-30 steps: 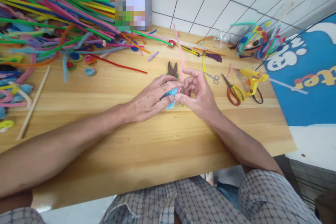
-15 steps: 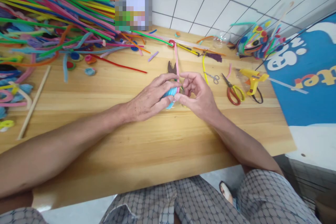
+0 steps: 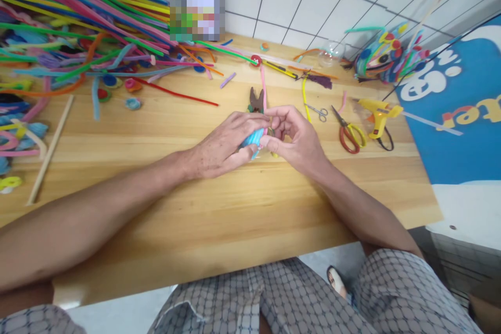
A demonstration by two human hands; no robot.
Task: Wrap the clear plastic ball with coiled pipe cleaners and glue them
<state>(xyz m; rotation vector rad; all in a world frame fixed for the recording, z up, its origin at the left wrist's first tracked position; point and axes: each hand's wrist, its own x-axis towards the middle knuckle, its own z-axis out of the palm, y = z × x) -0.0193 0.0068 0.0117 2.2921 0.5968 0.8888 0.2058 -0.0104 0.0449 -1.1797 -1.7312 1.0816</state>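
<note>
My left hand lies over a small light blue pipe-cleaner coil on the wooden table and grips it with closed fingers. My right hand meets it from the right, fingers curled and pinched on a pink pipe cleaner that runs from the coil away across the table. A small brown forked piece lies just behind the hands.
A big heap of coloured pipe cleaners fills the back left. Red-and-yellow scissors, small silver scissors and a yellow glue gun lie to the right. A wooden stick lies at the left. A colourful pipe-cleaner figure sits at the back right.
The pink pipe cleaner has swung from upright down toward the table. My right hand's fingers have curled in closer to the blue coil. My left hand has stayed put.
</note>
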